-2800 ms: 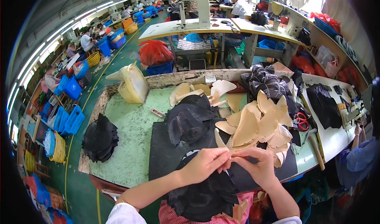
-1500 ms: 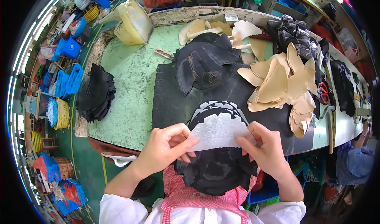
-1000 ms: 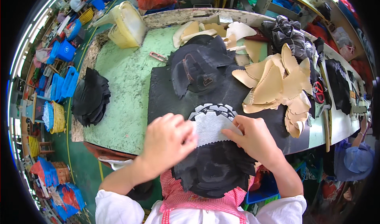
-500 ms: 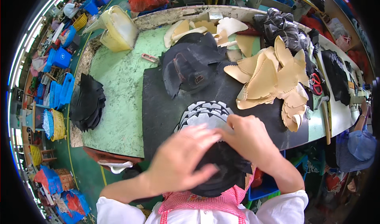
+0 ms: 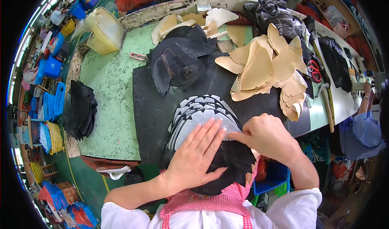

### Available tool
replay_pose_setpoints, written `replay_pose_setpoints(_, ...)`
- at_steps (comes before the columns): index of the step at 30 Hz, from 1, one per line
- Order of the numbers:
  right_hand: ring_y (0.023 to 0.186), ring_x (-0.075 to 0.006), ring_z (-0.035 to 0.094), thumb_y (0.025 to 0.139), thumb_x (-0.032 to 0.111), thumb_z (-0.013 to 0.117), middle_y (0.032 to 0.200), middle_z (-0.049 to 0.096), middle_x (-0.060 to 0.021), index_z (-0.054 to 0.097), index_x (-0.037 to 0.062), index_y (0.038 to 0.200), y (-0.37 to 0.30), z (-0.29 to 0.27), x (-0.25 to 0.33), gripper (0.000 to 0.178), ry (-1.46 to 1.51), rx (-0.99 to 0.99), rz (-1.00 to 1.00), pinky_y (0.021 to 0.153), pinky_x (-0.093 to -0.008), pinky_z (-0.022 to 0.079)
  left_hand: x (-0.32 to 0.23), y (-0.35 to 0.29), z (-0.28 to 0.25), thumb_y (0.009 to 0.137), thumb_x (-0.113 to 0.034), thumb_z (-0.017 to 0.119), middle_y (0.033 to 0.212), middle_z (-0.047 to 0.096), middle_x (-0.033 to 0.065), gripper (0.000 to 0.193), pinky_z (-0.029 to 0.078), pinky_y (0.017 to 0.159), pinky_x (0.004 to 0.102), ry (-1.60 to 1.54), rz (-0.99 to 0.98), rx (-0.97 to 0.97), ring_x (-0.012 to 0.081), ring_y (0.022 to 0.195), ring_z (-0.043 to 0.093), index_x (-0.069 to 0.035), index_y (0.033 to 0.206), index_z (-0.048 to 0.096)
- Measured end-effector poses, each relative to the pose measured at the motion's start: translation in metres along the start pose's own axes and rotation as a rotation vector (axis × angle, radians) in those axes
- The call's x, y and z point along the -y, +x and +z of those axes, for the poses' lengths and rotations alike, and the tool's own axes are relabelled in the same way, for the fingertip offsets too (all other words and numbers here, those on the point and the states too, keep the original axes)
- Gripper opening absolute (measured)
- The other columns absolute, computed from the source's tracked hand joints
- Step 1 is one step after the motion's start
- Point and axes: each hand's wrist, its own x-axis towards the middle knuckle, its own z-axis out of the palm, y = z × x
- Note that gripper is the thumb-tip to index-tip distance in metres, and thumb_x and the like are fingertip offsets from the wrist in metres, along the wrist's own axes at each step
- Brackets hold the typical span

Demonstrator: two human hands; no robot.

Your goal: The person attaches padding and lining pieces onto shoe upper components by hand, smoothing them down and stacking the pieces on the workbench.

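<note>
I saw left hand (image 5: 194, 160) flat, fingers straight, on grey piece (image 5: 194, 120); right hand (image 5: 267, 138) curled, grip untellable. Judged uneven pressure could skew pile (image 5: 233, 158) straddling near edge of workbench (image 5: 109, 119).

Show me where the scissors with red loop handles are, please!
In the head view, the red-handled scissors lie toward the right, just right of the pile of tan scalloped pieces and just above the wooden-handled hammer.

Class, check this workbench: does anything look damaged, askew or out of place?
The green tabletop has dark smudges, so it looks worn. The tan pieces lie in a jumbled heap, pointing different ways, whereas the pale-faced pieces under the left hand overlap fairly evenly. No spill shows.
</note>
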Motion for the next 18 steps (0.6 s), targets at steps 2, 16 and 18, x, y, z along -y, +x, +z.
replay_pose_setpoints(2,0.057,-0.0303,0.064,0.084,0.04,0.068,0.054,0.06,-0.0119,0.065,-0.0007,0.062,-0.005,-0.006,-0.01,0.047,0.172,0.17,0.208,0.059,-0.037,0.052,-0.001,0.001,0.0,0.079,-0.043,0.066,0.152,0.028,0.0237,0.081,0.022,0.115,0.0484,0.01,0.006,0.001,0.0376,0.141,0.026,-0.001,0.143,0.039)
replay_pose_setpoints(16,0.106,-0.0276,0.055,0.075,0.011,0.07,0.111,0.062,-0.006,0.062,0.0084,0.096,0.047,0.018,-0.074,0.023,-0.089,-0.75,-0.328,0.093,-0.039,0.04,0.005,0.023,-0.008,0.073,-0.02,0.064,0.134,0.043,0.0158,0.054,0.027,0.109,0.0504,0.067,0.058,-0.096,0.036,0.127,0.038,-0.024,0.127,0.061)
replay_pose_setpoints(18,0.111,-0.0265,0.052,0.07,0.014,0.072,0.118,0.059,-0.0049,0.062,0.0099,0.101,0.054,0.017,-0.072,0.033,-0.16,-0.719,-0.422,0.101,-0.0427,0.034,0.017,0.022,-0.019,0.078,-0.016,0.064,0.136,0.043,0.0134,0.048,0.028,0.11,0.0493,-0.045,0.146,-0.07,0.0356,0.128,0.039,-0.02,0.126,0.063)
